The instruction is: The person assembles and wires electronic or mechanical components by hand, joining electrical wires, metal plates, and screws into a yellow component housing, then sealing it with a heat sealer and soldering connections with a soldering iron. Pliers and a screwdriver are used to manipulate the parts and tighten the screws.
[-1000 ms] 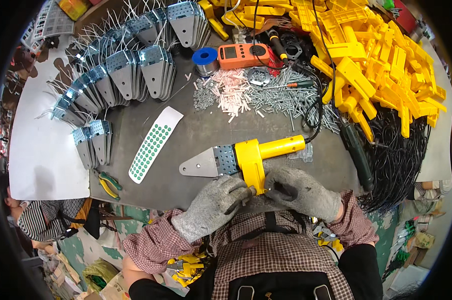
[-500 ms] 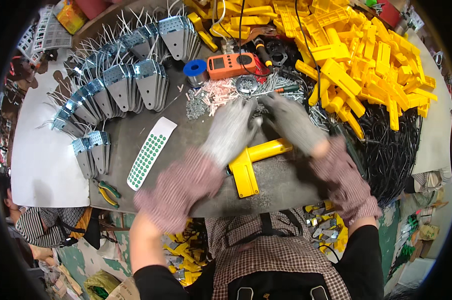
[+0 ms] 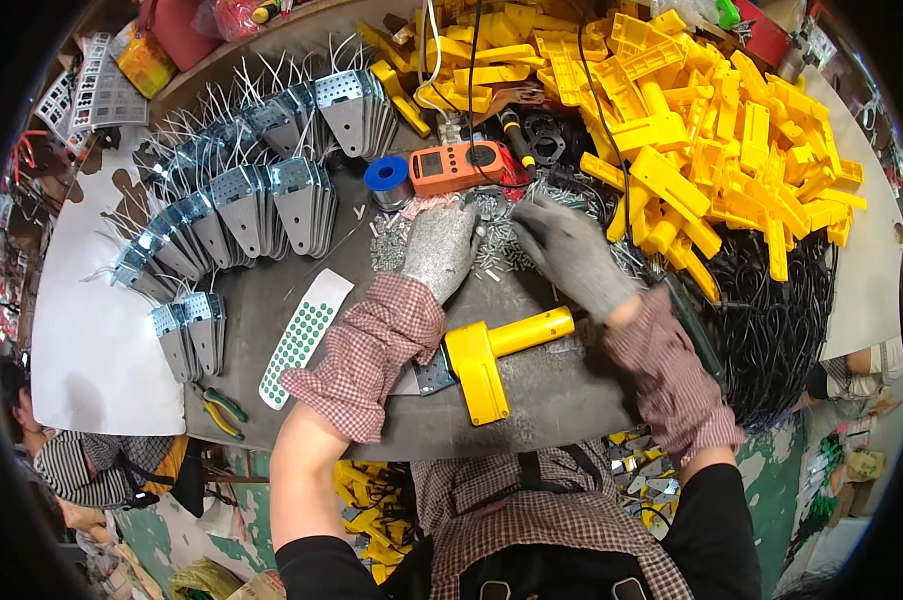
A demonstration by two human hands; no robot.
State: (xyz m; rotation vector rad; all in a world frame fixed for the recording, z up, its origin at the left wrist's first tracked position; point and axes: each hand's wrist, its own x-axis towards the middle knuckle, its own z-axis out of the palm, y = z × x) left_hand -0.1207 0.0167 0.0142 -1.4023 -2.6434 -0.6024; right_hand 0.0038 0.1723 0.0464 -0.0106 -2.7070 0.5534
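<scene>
1. Screws (image 3: 502, 252) are lying loose on the grey desk (image 3: 572, 405) between my two gloved hands.
2. My left hand (image 3: 442, 240) is hanging over the left side, by the pink tubes (image 3: 418, 206); I am not able to tell if it is holding anything.
3. My right hand (image 3: 570, 245) is curling over the right side; its grip is hiding too.
4. The yellow tool (image 3: 484, 368) is lying nearer the person, out of both hands.
5. Pinching one screw at a time, I am thinking, is keeping the piles unmixed.
6. I am finding no readable words on the orange meter (image 3: 459, 168) or green-dotted sheet (image 3: 306, 342).

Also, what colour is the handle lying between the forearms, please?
The handle is yellow, best seen in the head view.
</scene>
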